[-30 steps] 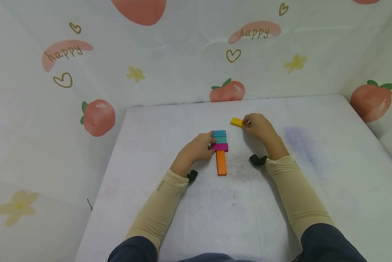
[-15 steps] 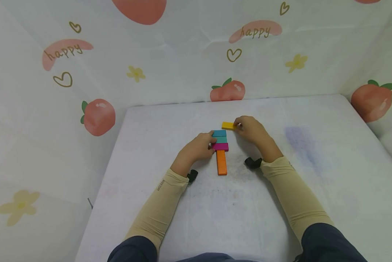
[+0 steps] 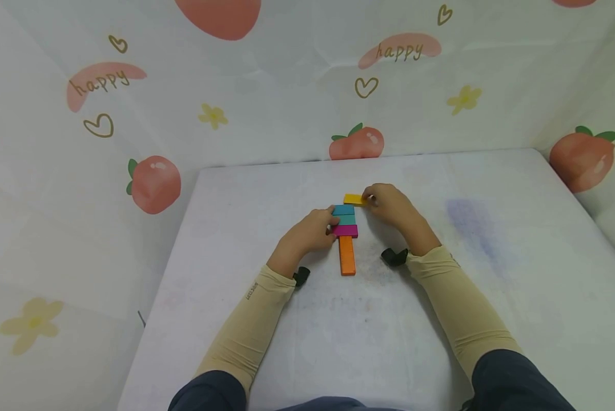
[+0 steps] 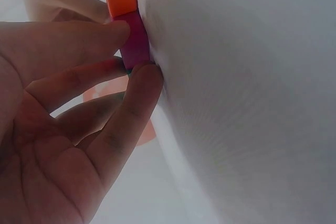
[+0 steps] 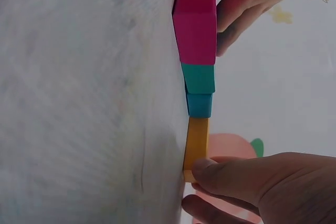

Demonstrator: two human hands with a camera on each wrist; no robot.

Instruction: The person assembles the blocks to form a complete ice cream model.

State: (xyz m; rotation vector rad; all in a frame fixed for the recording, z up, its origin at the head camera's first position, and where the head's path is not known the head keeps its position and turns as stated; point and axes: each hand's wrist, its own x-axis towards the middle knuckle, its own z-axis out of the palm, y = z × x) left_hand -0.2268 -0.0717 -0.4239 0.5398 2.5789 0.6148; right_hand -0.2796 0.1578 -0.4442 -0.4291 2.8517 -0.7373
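Note:
On the table lies an orange block [image 3: 347, 256] lengthwise, its far end against a magenta block [image 3: 346, 230] set crosswise. Beyond that, side by side, are a teal block [image 3: 347, 219] and a blue block [image 3: 345, 209]. My left hand [image 3: 312, 231] grips the left ends of this crosswise row, the thumb at the magenta block and a finger by the blue one. My right hand [image 3: 393, 205] pinches the right end of a yellow block [image 3: 353, 199], just beyond the blue block and offset to the right. In the right wrist view, the thumb presses the yellow block [image 5: 197, 142].
The white table [image 3: 307, 342] has a faint purple stain [image 3: 474, 228] on the right. A printed white curtain [image 3: 276, 74] stands along its back edge and sides. Dark devices [image 3: 394, 257] sit at both wrists.
My right hand has brought the yellow block left and toward me, up close to the blue block, and it now lies nearly level with the row. My left hand has stayed put.

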